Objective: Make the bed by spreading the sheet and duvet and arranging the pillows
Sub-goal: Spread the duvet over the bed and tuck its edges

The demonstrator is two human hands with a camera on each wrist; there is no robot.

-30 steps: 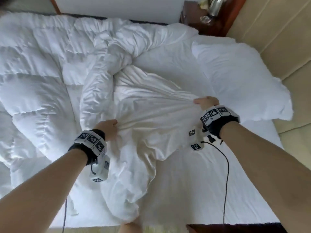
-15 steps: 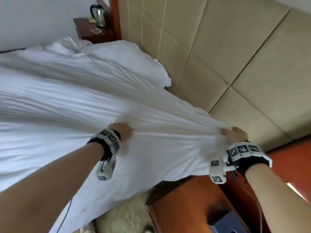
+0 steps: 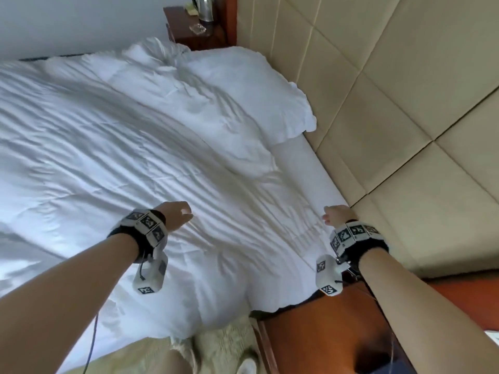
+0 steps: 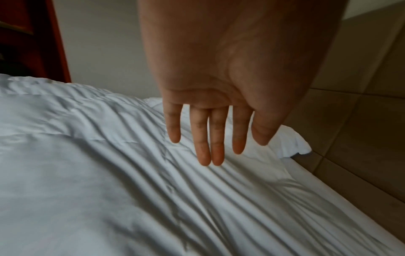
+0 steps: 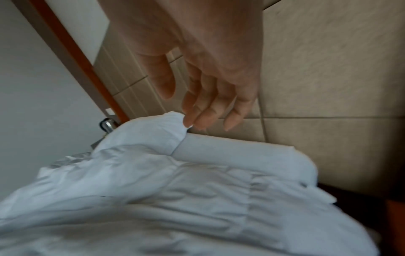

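The white duvet (image 3: 129,168) lies spread and wrinkled over the bed, its near corner hanging off the mattress edge. A white pillow (image 3: 243,85) sits at the head, against the padded headboard. My left hand (image 3: 179,215) hovers just above the duvet with straight fingers (image 4: 210,138), holding nothing. My right hand (image 3: 333,215) hangs over the duvet's top corner by the headboard, its fingers (image 5: 208,110) relaxed and empty. A strip of the white sheet (image 3: 305,168) shows between duvet and headboard.
The beige padded headboard (image 3: 391,103) runs along the right. An orange-brown bedside table (image 3: 324,341) stands below my right arm. A second nightstand (image 3: 194,31) with a metal kettle is at the far corner. A pale shaggy rug (image 3: 224,344) lies at my feet.
Both hands gripped the duvet and pulled it up toward the headboard. They have now let go, and the duvet has settled flat on the bed.
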